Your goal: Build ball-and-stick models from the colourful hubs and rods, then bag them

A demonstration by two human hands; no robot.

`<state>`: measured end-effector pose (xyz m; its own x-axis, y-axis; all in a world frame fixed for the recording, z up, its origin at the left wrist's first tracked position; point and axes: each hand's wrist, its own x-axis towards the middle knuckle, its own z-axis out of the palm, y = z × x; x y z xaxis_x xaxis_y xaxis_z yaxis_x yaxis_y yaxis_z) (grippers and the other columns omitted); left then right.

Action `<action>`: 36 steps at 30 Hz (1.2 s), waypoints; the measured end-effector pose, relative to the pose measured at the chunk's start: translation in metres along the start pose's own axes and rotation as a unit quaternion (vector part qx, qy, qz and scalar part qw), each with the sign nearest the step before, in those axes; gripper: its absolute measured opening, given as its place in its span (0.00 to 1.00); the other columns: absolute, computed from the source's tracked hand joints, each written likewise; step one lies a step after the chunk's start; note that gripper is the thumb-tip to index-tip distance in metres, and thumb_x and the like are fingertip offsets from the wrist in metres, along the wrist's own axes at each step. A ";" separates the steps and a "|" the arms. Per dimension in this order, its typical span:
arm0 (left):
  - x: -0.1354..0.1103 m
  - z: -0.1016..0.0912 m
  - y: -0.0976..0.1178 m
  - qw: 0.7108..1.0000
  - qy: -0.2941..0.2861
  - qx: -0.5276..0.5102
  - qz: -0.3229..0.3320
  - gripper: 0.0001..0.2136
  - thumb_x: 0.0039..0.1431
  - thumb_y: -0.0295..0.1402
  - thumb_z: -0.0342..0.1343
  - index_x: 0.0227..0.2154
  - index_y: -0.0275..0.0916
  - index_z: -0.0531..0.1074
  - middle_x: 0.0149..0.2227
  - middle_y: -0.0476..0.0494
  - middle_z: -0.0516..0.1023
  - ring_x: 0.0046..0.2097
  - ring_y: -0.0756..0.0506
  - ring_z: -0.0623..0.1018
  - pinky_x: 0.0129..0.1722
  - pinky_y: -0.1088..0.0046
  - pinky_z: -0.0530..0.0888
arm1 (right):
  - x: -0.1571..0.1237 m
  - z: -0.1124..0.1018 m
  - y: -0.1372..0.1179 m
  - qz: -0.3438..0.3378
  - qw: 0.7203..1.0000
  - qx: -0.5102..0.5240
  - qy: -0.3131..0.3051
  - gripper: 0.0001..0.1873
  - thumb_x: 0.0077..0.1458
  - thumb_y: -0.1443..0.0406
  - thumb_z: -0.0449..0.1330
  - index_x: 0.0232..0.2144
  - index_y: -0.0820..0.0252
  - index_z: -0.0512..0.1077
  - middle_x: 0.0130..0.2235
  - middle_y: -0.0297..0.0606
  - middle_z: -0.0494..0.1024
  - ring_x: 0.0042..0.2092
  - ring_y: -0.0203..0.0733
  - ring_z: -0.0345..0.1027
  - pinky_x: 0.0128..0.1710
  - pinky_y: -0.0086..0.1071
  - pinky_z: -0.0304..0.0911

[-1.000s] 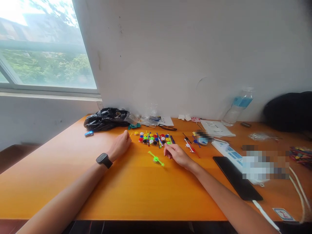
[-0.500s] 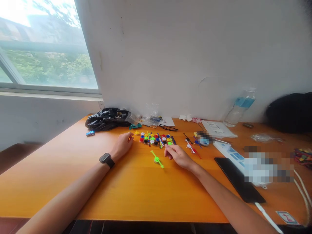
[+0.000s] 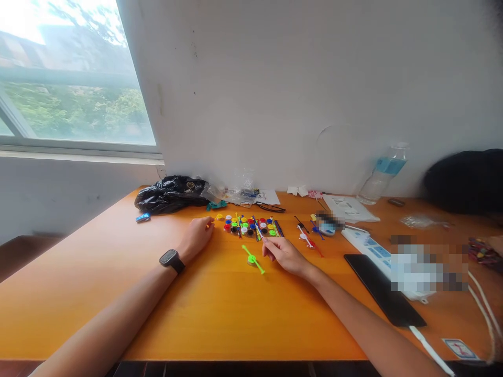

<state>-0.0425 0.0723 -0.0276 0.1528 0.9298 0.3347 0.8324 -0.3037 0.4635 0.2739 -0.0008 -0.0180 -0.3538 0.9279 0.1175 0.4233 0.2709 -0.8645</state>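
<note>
My left hand [image 3: 197, 234] rests on the table with fingers curled inward, its fingertips beside a small yellow piece [image 3: 219, 216]. Any grip there is hidden. My right hand [image 3: 285, 254] is bent, thumb and forefinger close together at the near edge of the pile; whether something small sits between them does not show. Just left of it, apart from the fingers, a bright green arrow-shaped spinner [image 3: 252, 259] lies slantwise on a small round base. Behind both hands are several round discs [image 3: 244, 231] in red, white, blue, yellow, black and green, with thin coloured sticks [image 3: 257, 228] among them.
A black plastic bag [image 3: 168, 193] and a blue packet [image 3: 143, 217] lie back left. More assembled spinners [image 3: 306, 240] are right of the pile. Farther right are a dark phone [image 3: 383, 288], a white power strip [image 3: 369, 245], a tilted bottle [image 3: 381, 175] and a paper sheet [image 3: 348, 208].
The view has shifted slightly. My right hand has dipped a little, closer to the green spinner. The left hand stays in place, and the spinner keeps nearly the same slant.
</note>
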 end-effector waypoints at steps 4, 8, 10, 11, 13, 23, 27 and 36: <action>0.001 0.000 0.001 1.000 -0.002 0.008 0.004 0.14 0.69 0.31 0.51 0.48 0.38 0.81 0.46 0.36 0.86 0.44 0.39 0.84 0.47 0.66 0.76 | 0.000 0.003 0.002 -0.005 1.000 0.007 -0.011 0.34 0.69 0.39 0.50 0.26 0.58 0.73 0.23 0.33 0.67 0.27 0.39 0.60 0.30 0.34 0.56; 0.000 -0.001 0.002 0.999 -0.002 0.023 0.032 0.13 0.68 0.29 0.49 0.43 0.38 0.81 0.44 0.37 0.86 0.43 0.40 0.83 0.43 0.68 0.74 | -0.003 0.001 -0.005 -0.031 0.999 0.015 0.030 0.33 0.69 0.41 0.51 0.25 0.57 0.73 0.22 0.32 0.65 0.26 0.39 0.58 0.29 0.34 0.53; -0.001 -0.003 0.003 0.997 -0.005 0.046 0.054 0.14 0.68 0.28 0.48 0.35 0.38 0.80 0.39 0.37 0.85 0.39 0.41 0.81 0.38 0.69 0.71 | -0.004 -0.002 -0.010 -0.040 0.997 0.024 0.061 0.32 0.69 0.41 0.51 0.25 0.58 0.72 0.22 0.32 0.64 0.27 0.39 0.58 0.29 0.34 0.52; -0.001 -0.004 0.004 0.996 -0.007 0.057 0.061 0.14 0.68 0.28 0.48 0.31 0.38 0.78 0.37 0.37 0.84 0.36 0.41 0.80 0.35 0.69 0.69 | -0.004 -0.004 -0.012 -0.043 0.996 0.028 0.072 0.32 0.69 0.41 0.52 0.25 0.58 0.73 0.23 0.33 0.64 0.27 0.39 0.58 0.29 0.34 0.53; -0.002 -0.009 0.006 0.995 -0.009 0.073 0.070 0.15 0.67 0.27 0.47 0.26 0.39 0.75 0.32 0.37 0.81 0.33 0.42 0.78 0.33 0.68 0.66 | -0.005 -0.007 -0.014 -0.045 0.995 0.032 0.087 0.32 0.69 0.41 0.52 0.25 0.58 0.72 0.23 0.33 0.64 0.27 0.40 0.59 0.29 0.35 0.53; -0.007 -0.037 0.010 0.997 0.003 0.072 0.032 0.08 0.54 0.30 0.54 0.20 0.41 0.69 0.24 0.44 0.76 0.27 0.45 0.71 0.28 0.68 0.61 | -0.005 -0.007 -0.016 -0.041 0.995 0.015 0.084 0.33 0.68 0.39 0.51 0.25 0.57 0.73 0.22 0.33 0.63 0.26 0.39 0.57 0.28 0.35 0.51; -0.008 -0.039 0.012 0.997 -0.032 0.045 0.056 0.09 0.52 0.29 0.54 0.18 0.40 0.66 0.20 0.49 0.69 0.24 0.49 0.64 0.26 0.70 0.57 | -0.005 -0.008 -0.016 -0.040 0.995 0.008 0.088 0.33 0.67 0.39 0.51 0.24 0.56 0.72 0.21 0.33 0.63 0.25 0.40 0.57 0.28 0.35 0.51; -0.017 -0.035 0.027 0.972 -0.168 -0.065 0.154 0.07 0.51 0.29 0.54 0.20 0.37 0.71 0.21 0.51 0.70 0.25 0.52 0.64 0.26 0.74 0.59 | -0.009 -0.006 -0.016 -0.094 0.991 -0.071 0.070 0.21 0.69 0.49 0.57 0.31 0.56 0.74 0.28 0.34 0.71 0.30 0.41 0.62 0.32 0.35 0.57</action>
<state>-0.0410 0.0416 0.0077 0.5669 0.7999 0.1969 0.6487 -0.5808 0.4918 0.2756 -0.0122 -0.0019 -0.3227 0.8816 0.3444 0.4782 0.4658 -0.7445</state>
